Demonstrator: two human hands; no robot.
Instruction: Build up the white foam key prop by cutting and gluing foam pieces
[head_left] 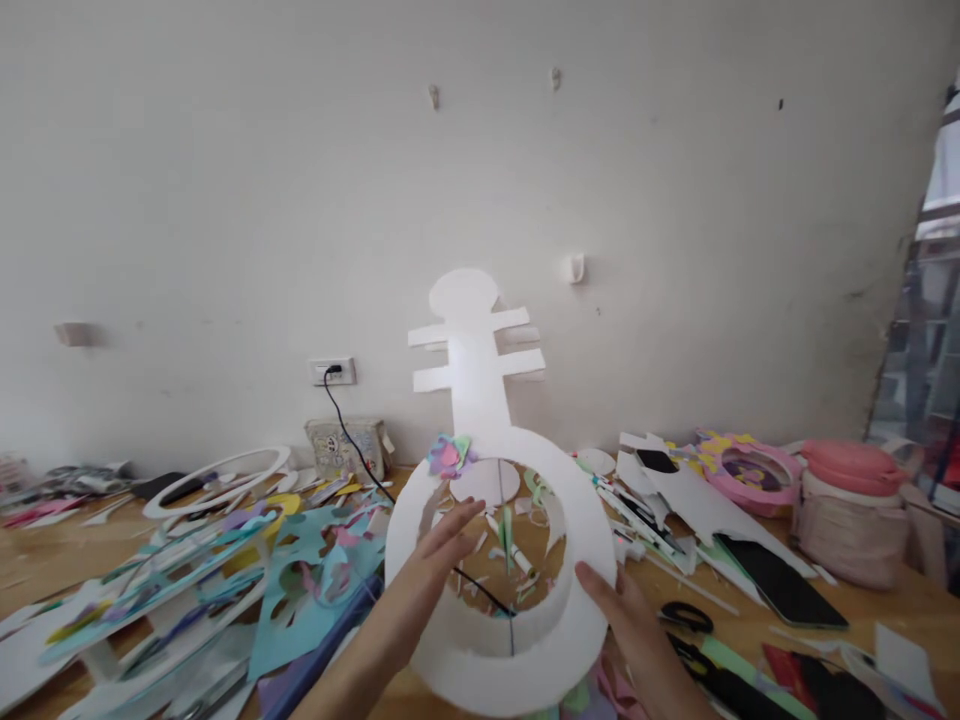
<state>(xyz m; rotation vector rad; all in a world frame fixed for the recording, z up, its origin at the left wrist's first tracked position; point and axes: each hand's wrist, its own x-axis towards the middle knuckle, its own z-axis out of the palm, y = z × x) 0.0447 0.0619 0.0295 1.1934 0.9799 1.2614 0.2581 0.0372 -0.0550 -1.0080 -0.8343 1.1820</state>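
Note:
A white model shaped like a round-bodied stringed instrument stands tilted up in front of me, with a ring body, a neck and short side pegs. A pastel paper flower sits on the ring's upper left. My right hand grips the ring's right side, thumb on the front face and the other fingers mostly hidden. My left hand reaches over the ring's left side, its fingers stretched out over the opening; whether they touch the ring I cannot tell. A thin dark line runs down across the ring's lower inside.
A black cable runs from a wall socket behind the model. Left lie cut blue sheets and white rings. Right are a phone, black scissors, pens, a pink ring and a pink-topped pouch.

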